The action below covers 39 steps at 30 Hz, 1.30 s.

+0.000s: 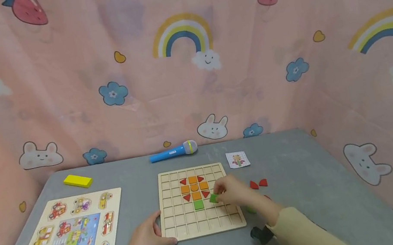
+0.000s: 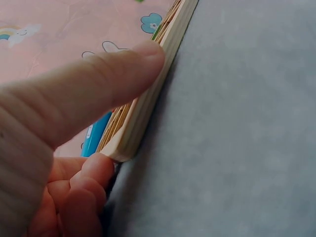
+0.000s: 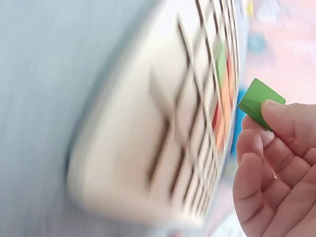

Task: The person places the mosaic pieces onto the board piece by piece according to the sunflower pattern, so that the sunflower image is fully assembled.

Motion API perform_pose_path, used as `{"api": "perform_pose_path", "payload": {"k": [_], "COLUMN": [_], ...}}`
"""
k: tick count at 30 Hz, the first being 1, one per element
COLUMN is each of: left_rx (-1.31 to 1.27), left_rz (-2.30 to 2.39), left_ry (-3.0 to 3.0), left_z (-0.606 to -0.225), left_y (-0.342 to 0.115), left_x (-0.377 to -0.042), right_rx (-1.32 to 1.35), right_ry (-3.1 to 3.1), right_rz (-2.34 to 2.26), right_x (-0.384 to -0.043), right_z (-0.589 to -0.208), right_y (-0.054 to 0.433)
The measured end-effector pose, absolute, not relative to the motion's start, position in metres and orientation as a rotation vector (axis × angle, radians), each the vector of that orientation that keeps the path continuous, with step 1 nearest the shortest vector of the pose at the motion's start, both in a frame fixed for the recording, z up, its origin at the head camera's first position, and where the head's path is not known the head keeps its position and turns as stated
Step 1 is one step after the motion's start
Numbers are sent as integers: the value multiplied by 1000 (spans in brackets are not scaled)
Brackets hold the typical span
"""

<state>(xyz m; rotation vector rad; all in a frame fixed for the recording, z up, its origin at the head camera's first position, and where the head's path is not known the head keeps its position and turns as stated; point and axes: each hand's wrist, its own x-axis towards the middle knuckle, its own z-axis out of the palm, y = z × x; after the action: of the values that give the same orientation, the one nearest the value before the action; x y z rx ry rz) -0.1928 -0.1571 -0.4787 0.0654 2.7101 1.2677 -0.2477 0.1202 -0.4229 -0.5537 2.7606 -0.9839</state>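
At the bottom of the frame, the left hand (image 1: 146, 237) has its grip on the wooden grid board (image 1: 182, 221), thumb and fingers round the near left corner. Just right of centre, the right hand's (image 1: 232, 190) grip is pinching a green block (image 1: 214, 198) above the board. Set in the board's squares are a green square (image 1: 198, 204), orange pieces (image 1: 204, 186) and four red triangles (image 1: 187, 198). At lower left, the puzzle tray (image 1: 114, 198) holds vehicle pictures. Loose red pieces (image 1: 263, 182) lie right of the board; farther back are a small card (image 1: 237, 159), a yellow block (image 1: 78, 181) and a blue microphone (image 1: 172, 152).
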Motion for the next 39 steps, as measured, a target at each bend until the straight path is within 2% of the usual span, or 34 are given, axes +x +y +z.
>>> {"api": "perform_pose_path", "payload": {"k": [8, 23, 29, 39], "left_rx": [63, 69, 62, 34], "left_rz": [1266, 1260, 1262, 1256], "left_ry": [2709, 2717, 2709, 2702], "left_z": [-479, -476, -477, -477], "left_y": [-158, -157, -156, -157], "left_x": [-193, -192, -192, -193], "right_rx": [-624, -541, -512, -227], "right_ry": [2685, 2774, 2822, 2866], "right_rz": [-843, -707, -760, -647], "right_x": [-237, -232, -237, -237], "right_z": [-426, -431, -423, -421], "right_y": [78, 72, 91, 155]}}
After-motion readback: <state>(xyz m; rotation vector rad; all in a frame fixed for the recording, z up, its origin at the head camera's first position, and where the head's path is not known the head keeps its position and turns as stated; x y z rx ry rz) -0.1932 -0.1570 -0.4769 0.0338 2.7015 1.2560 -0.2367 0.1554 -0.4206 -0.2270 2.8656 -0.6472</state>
